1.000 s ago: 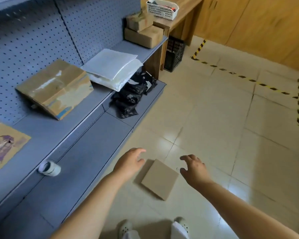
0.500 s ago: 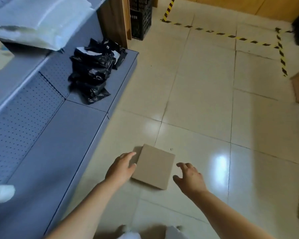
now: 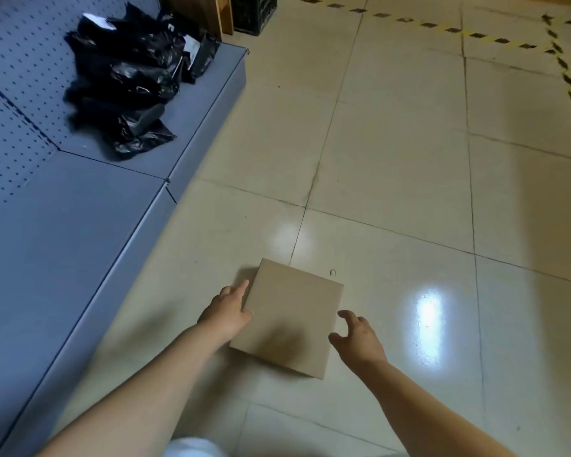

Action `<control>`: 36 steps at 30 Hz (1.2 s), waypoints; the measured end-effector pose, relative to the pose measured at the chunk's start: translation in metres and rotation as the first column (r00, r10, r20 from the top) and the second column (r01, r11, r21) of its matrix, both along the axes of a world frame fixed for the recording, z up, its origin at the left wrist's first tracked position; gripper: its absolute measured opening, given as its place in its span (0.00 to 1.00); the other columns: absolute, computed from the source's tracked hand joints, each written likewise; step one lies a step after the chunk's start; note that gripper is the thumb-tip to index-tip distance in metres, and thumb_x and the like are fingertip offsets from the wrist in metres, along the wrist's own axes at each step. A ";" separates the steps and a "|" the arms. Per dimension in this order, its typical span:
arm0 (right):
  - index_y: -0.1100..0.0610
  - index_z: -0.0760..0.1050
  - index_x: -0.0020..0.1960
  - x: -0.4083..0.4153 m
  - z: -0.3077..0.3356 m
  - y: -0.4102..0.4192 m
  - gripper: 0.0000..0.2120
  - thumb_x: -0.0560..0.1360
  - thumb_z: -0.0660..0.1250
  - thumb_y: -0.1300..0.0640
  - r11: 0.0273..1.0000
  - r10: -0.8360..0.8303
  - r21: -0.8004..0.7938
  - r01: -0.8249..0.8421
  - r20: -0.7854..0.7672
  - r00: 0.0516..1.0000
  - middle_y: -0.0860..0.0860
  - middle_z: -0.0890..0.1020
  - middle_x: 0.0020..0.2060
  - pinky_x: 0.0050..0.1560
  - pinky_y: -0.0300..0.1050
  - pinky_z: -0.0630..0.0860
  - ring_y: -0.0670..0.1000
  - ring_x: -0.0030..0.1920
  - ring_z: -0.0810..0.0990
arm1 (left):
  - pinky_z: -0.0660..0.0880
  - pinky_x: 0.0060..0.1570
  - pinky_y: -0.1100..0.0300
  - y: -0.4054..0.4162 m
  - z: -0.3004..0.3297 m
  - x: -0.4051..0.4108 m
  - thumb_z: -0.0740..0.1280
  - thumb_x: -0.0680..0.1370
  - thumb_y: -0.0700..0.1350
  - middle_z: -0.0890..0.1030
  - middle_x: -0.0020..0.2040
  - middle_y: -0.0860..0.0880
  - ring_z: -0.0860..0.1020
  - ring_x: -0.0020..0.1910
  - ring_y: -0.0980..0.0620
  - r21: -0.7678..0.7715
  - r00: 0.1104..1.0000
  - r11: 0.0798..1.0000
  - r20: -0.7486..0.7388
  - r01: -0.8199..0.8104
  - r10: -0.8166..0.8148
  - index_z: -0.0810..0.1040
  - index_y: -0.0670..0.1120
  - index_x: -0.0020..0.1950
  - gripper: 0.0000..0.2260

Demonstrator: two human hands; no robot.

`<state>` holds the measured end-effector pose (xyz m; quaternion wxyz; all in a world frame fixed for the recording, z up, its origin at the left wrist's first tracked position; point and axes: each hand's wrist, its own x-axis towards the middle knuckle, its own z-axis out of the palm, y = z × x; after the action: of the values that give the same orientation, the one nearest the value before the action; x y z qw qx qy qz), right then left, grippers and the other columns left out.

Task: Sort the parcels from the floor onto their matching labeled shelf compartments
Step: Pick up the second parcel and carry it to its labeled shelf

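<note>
A flat brown cardboard parcel (image 3: 290, 316) lies on the tiled floor in front of me. My left hand (image 3: 228, 308) touches its left edge, fingers spread along the side. My right hand (image 3: 356, 338) hovers at its right edge, fingers curled and apart, just short of the cardboard. Neither hand has closed around the parcel. The grey metal shelf's bottom compartment (image 3: 63, 232) runs along the left, with a pile of black plastic mailer bags (image 3: 129, 84) in the far section.
A black crate (image 3: 254, 11) and a wooden leg (image 3: 211, 11) stand beyond the shelf end. Yellow-black tape (image 3: 475, 33) marks the floor at the back. The glossy tiles (image 3: 409, 159) stretch open to the right.
My view has tilted down and come closer to the floor. Both hands have dropped to the parcel's sides; the left now touches its edge.
</note>
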<state>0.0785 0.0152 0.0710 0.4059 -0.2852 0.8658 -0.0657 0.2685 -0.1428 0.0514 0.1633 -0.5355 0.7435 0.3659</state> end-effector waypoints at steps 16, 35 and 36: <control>0.51 0.42 0.76 -0.014 -0.129 -0.015 0.34 0.76 0.57 0.54 0.978 -0.211 0.019 0.210 0.109 0.971 0.58 0.64 0.68 0.61 0.53 0.69 0.62 0.63 0.72 | 0.66 0.67 0.53 -0.009 -0.134 -0.027 0.67 0.74 0.47 0.61 0.75 0.42 0.66 0.70 0.43 0.226 0.968 0.945 -0.029 -0.238 0.250 0.41 0.48 0.76 0.41; 0.58 0.62 0.61 -0.027 -0.029 -0.027 0.20 0.70 0.58 0.62 0.877 -0.421 -0.129 0.463 0.257 0.870 0.58 0.72 0.60 0.60 0.58 0.72 0.62 0.56 0.74 | 0.68 0.62 0.55 -0.005 -0.019 -0.041 0.65 0.73 0.40 0.59 0.72 0.39 0.67 0.66 0.41 0.156 0.846 0.864 -0.182 -0.478 0.501 0.60 0.46 0.74 0.30; 0.57 0.64 0.58 -0.030 -0.015 -0.025 0.17 0.69 0.58 0.63 0.864 -0.435 -0.144 0.482 0.269 0.860 0.57 0.73 0.58 0.59 0.58 0.73 0.61 0.55 0.75 | 0.69 0.59 0.55 -0.003 -0.003 -0.043 0.64 0.73 0.39 0.61 0.70 0.40 0.69 0.64 0.42 0.164 0.836 0.860 -0.204 -0.484 0.510 0.62 0.47 0.73 0.29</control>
<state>0.0486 -0.0103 0.0563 0.4429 -0.1010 0.8450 -0.2821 0.2258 -0.1459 0.0487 -0.0003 -0.6524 0.5725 0.4966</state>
